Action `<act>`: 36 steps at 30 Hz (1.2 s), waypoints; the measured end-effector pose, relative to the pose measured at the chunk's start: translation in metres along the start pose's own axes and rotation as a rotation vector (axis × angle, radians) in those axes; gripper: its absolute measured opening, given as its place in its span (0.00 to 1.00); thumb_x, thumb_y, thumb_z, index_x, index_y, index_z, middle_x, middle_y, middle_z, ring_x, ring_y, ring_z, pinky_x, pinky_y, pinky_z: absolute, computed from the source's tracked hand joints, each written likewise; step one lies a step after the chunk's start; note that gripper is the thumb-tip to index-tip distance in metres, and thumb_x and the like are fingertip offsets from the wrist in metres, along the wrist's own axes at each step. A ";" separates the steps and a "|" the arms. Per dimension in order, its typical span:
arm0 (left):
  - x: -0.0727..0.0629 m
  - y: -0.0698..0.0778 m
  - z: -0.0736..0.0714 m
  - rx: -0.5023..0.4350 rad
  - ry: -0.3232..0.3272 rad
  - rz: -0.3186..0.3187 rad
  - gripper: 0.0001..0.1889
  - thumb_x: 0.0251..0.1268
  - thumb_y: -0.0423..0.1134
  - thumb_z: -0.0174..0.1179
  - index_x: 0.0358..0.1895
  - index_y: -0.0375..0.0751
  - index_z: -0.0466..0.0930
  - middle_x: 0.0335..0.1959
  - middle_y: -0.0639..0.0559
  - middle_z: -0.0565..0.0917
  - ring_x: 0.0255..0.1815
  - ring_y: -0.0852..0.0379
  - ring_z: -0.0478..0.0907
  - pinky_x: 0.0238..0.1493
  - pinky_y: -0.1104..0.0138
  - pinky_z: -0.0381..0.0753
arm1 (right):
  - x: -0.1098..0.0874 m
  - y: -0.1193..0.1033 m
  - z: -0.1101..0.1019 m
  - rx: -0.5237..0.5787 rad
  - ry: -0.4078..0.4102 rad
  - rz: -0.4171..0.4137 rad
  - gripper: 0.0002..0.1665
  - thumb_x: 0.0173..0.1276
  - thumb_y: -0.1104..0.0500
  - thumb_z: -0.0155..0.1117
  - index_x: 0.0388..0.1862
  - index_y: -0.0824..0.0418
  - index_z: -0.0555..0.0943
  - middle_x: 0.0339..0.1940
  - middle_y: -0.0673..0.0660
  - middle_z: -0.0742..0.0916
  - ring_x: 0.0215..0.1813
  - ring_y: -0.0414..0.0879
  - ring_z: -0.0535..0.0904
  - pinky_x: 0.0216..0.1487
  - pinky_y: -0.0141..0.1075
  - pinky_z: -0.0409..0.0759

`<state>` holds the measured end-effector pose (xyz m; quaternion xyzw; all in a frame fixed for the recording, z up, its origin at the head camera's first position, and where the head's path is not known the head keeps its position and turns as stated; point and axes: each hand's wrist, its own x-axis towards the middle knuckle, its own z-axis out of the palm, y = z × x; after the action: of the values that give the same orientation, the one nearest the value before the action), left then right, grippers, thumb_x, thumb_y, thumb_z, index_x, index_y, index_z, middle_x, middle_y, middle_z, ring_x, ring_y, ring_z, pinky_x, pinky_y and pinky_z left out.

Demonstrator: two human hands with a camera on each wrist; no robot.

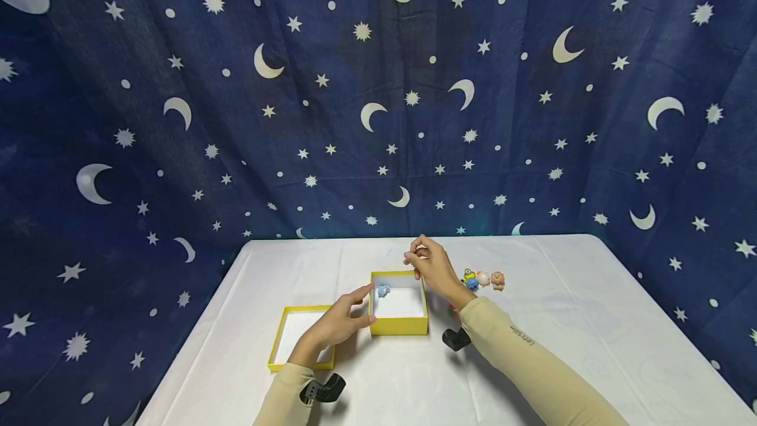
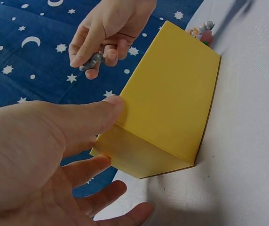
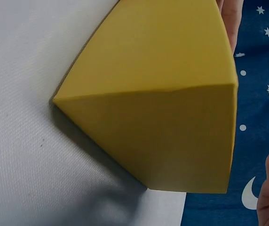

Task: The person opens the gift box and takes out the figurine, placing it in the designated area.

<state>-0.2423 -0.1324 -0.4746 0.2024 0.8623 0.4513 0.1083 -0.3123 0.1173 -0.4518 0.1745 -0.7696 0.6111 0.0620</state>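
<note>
A yellow open-topped box with a white inside stands on the table. Inside it, near the back left corner, sits a small light-blue figurine. My left hand is at the box's left side, its fingers spread, with thumb and fingertips touching the outside near a corner. Above the box's right rear rim, my right hand pinches a small grey figurine between thumb and fingers. The right wrist view shows the yellow box walls, with only part of the right hand at the edge.
Left of the box lies a yellow-rimmed tray-like lid, partly behind the left hand. Several small figurines, among them a brown one and a white-and-pink one, stand right of the right hand. A starry blue curtain hangs behind the white table.
</note>
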 end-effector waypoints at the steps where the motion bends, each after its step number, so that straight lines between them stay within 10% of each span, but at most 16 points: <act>1: 0.000 0.000 0.000 0.001 -0.001 -0.001 0.36 0.71 0.38 0.62 0.79 0.40 0.59 0.80 0.39 0.62 0.77 0.31 0.63 0.76 0.36 0.59 | 0.000 0.000 -0.001 0.001 -0.005 -0.005 0.06 0.75 0.66 0.60 0.39 0.70 0.74 0.40 0.79 0.85 0.17 0.42 0.74 0.20 0.28 0.72; 15: 0.002 -0.001 0.000 0.004 0.003 -0.004 0.36 0.71 0.38 0.62 0.79 0.39 0.58 0.79 0.38 0.62 0.76 0.31 0.63 0.76 0.37 0.59 | -0.002 -0.001 -0.008 -0.095 -0.111 -0.019 0.24 0.69 0.71 0.64 0.64 0.73 0.78 0.57 0.73 0.85 0.49 0.61 0.88 0.47 0.35 0.88; 26: 0.001 -0.001 0.000 0.007 -0.002 0.004 0.37 0.71 0.37 0.62 0.79 0.38 0.57 0.80 0.37 0.62 0.76 0.31 0.63 0.76 0.38 0.61 | -0.005 -0.004 -0.014 -0.045 -0.055 0.059 0.31 0.66 0.70 0.69 0.68 0.67 0.74 0.58 0.70 0.86 0.51 0.58 0.89 0.43 0.32 0.88; 36: 0.001 -0.001 0.000 0.009 0.003 0.002 0.37 0.71 0.38 0.62 0.79 0.38 0.57 0.80 0.38 0.61 0.77 0.32 0.63 0.77 0.38 0.59 | -0.008 -0.004 -0.023 -0.082 0.002 0.024 0.23 0.64 0.69 0.70 0.60 0.69 0.81 0.49 0.71 0.86 0.34 0.52 0.91 0.36 0.38 0.90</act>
<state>-0.2432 -0.1326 -0.4760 0.2031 0.8643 0.4478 0.1056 -0.3062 0.1398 -0.4451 0.1618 -0.7960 0.5799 0.0623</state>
